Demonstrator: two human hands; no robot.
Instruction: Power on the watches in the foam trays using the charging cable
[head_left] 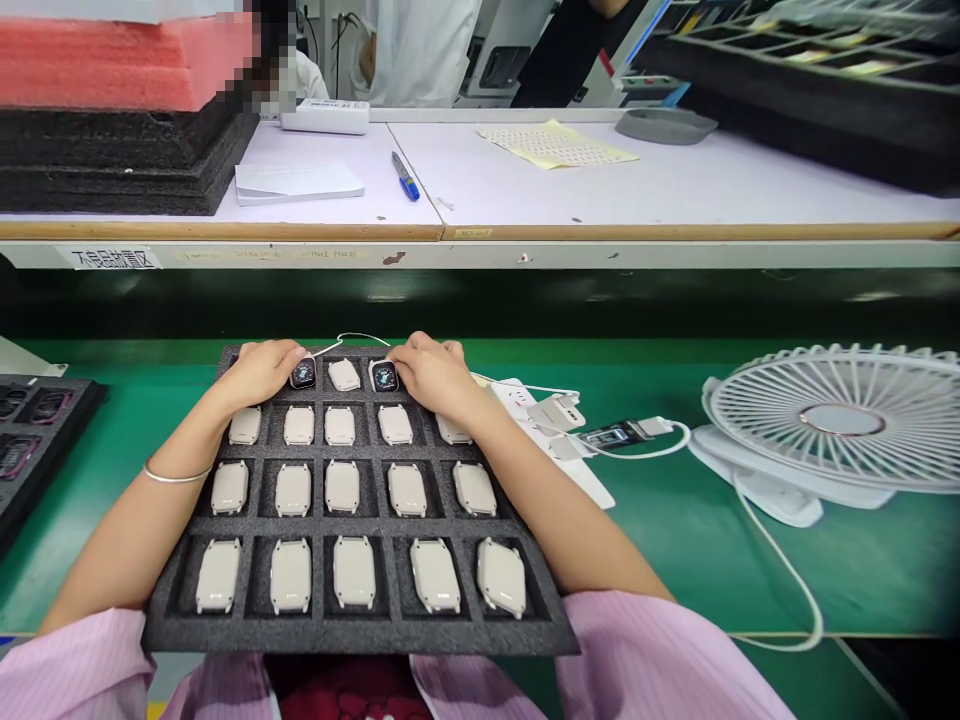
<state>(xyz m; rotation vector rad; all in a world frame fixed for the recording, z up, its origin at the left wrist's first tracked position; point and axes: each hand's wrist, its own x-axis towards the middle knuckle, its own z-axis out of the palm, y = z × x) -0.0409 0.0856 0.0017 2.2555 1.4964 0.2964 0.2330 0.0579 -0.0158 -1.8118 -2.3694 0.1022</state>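
Note:
A black foam tray (360, 635) lies in front of me, its compartments holding several pale watch bodies (354, 572) with the screens hidden. In the far row my left hand (259, 378) is closed, its fingertips on a smartwatch (303, 373) with a lit screen. My right hand (439, 375) pinches the edge of a second lit smartwatch (385, 377) in the same row. Between these two sits another pale watch body (344, 375), face not visible. A thin white cable (360, 335) runs behind the far row, reaching toward both hands.
To the right are a white power strip (596, 485) with plugs, a small USB meter (619, 435) and a white fan (840, 420). Another black tray (45, 430) stands left. The raised shelf (525, 195) bears foam stacks, paper and a pen (406, 177). People stand beyond it.

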